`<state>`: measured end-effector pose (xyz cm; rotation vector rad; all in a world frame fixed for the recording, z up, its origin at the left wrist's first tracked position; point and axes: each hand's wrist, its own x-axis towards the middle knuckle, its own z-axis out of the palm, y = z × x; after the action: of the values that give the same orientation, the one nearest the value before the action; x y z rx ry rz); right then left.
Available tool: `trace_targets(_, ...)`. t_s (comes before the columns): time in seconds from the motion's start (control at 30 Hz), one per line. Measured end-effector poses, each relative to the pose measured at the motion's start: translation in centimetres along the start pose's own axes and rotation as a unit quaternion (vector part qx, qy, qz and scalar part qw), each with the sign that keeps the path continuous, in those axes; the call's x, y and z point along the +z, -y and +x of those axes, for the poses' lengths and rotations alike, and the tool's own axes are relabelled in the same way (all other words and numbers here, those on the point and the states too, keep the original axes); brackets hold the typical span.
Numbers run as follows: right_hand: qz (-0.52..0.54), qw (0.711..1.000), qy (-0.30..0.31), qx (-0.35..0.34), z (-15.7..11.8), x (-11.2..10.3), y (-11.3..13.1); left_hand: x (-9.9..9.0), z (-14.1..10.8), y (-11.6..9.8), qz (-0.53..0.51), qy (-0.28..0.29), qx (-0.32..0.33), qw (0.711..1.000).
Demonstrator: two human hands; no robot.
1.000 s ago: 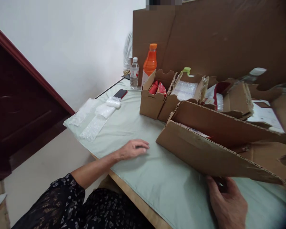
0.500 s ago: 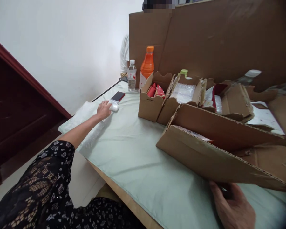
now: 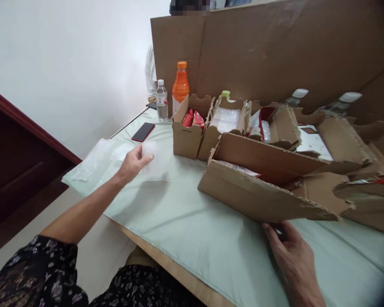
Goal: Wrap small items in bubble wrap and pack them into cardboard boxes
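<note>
My left hand [image 3: 132, 164] is raised a little over the table, its thumb and fingers closed on a piece of bubble wrap [image 3: 149, 154], pale, see-through and blurred. More bubble wrap [image 3: 97, 160] lies on the table's left corner by the forearm. At the lower edge of a long open cardboard box [image 3: 262, 194], my right hand [image 3: 289, 249] has its thumb and curled fingers against the cardboard; the fingertips are partly hidden under it. A flat printed packet [image 3: 238, 167] shows inside this box.
Behind it stands a row of narrow boxes with red packets [image 3: 193, 118], bubble wrap [image 3: 225, 118] and a white item [image 3: 312, 143]. A phone [image 3: 143, 132], a water bottle [image 3: 161, 102] and an orange bottle [image 3: 181, 85] stand left of them. A tall cardboard panel [image 3: 259, 51] partly hides another person.
My left hand has lifted off the table and come nearer with the bubble wrap, away from the phone, which now shows whole. My right hand stays at the box edge. The view has turned rightward.
</note>
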<state>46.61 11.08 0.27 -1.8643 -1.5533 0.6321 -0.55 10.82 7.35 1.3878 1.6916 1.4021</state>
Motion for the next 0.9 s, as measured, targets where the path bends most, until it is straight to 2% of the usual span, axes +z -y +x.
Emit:
trace_targets(0.03,-0.005,1.000,-0.001,0.000,-0.2,-0.5,-0.1,1.4,-2.1,-0.3,-0.087,0.058,-0.050,0.993)
trace_targets(0.1,0.004,1.000,0.010,0.002,-0.8,-1.5,-0.1,4.6,-5.9,-0.5,-0.226,0.150,-0.148,0.951)
trace_targets(0.2,0.088,0.988,0.122,-0.030,-2.3,-2.3,0.5,9.1,-9.6,-0.7,-0.343,0.246,-0.235,0.876)
trace_targets(0.27,0.165,0.961,0.212,-0.064,-3.3,-1.8,1.2,11.8,-10.7,-1.1,-0.373,0.302,-0.254,0.840)
trace_targets(0.33,0.237,0.929,0.273,-0.084,-4.2,-0.6,1.9,14.1,-11.0,-1.6,-0.378,0.354,-0.251,0.818)
trace_targets(0.4,0.292,0.899,0.314,-0.091,-4.8,1.0,2.6,16.2,-11.1,-2.0,-0.376,0.383,-0.237,0.810)
trace_targets(0.47,0.321,0.885,0.329,-0.078,-5.1,2.4,3.0,17.7,-11.1,-2.1,-0.380,0.387,-0.231,0.808)
trace_targets(0.57,0.358,0.891,0.280,-0.016,-5.1,3.1,2.9,18.6,-10.8,-1.5,-0.409,0.367,-0.240,0.800)
trace_targets(0.63,0.410,0.885,0.218,0.041,-4.9,2.5,2.4,18.0,-10.1,-0.9,-0.436,0.339,-0.242,0.798)
trace_targets(0.7,0.472,0.863,0.158,0.085,-4.6,1.1,1.8,16.8,-9.0,-0.4,-0.468,0.310,-0.233,0.794)
trace_targets(0.77,0.516,0.844,0.105,0.101,-4.1,-0.3,1.2,15.6,-8.0,-0.1,-0.495,0.297,-0.226,0.785)
trace_targets(0.83,0.531,0.839,0.061,0.103,-3.8,-1.4,0.9,14.9,-7.4,0.0,-0.502,0.304,-0.223,0.778)
trace_targets(0.9,0.530,0.839,0.052,0.108,-3.7,-1.8,0.9,15.0,-7.6,0.0,-0.481,0.327,-0.216,0.785)
